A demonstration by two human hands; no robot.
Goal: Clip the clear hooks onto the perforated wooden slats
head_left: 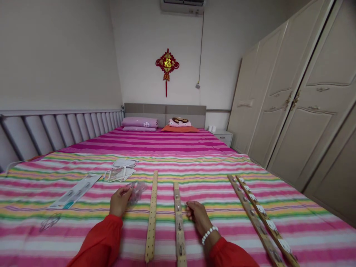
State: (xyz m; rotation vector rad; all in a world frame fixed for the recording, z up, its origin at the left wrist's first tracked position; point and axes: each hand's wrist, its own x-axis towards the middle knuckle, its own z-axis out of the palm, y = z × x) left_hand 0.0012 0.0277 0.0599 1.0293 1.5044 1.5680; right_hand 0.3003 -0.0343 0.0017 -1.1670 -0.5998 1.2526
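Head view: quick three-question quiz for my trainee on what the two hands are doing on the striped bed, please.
1. True or false: the left hand holds a clear crinkled plastic bag.
2. The right hand touches the long wooden strip with metal hooks from which side? A its left; B its right; C its far end.
3. Fill in: the white bead bracelet sits on the ___ wrist.
Key: 1 true; 2 B; 3 right.

Wide open lane on bedspread [217, 185] between right hand [198, 216] and slanted pair of strips [258, 218]. Between hands — left strip [152, 215] and middle strip [179, 226], narrow gap between. Left of left hand [120, 202]: card pack [76, 191], loose packets [122, 171], clear wrapper [50, 221] — low, flat clutter. Far bed open up to pillows [140, 122].
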